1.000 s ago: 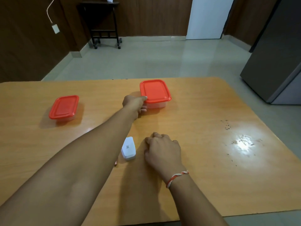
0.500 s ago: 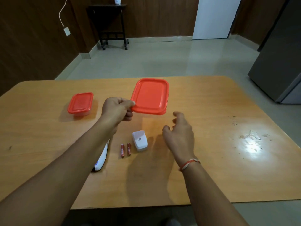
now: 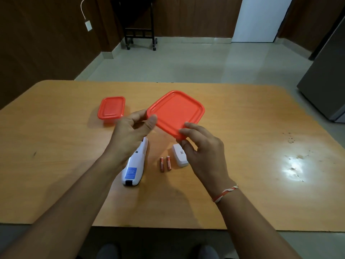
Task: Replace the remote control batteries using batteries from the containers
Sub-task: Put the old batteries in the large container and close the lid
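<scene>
The remote point(image 3: 134, 165) lies face down on the near part of the table point(image 3: 252, 165), partly under the left forearm, with two batteries point(image 3: 165, 163) side by side just to its right and its white battery cover point(image 3: 180, 155) beyond them. Both hands hold a red-lidded box point(image 3: 175, 113) in the air above these parts: the left hand point(image 3: 130, 131) grips its left edge with thumb on the lid, and the right hand point(image 3: 202, 144) pinches the near corner. A second, smaller box point(image 3: 111, 108) sits shut farther left. The person seems about to pry the lid off. If it pops suddenly while the box tilts, the contents could spill and mix with the two loose batteries below, so old and new would be hard to tell apart.
</scene>
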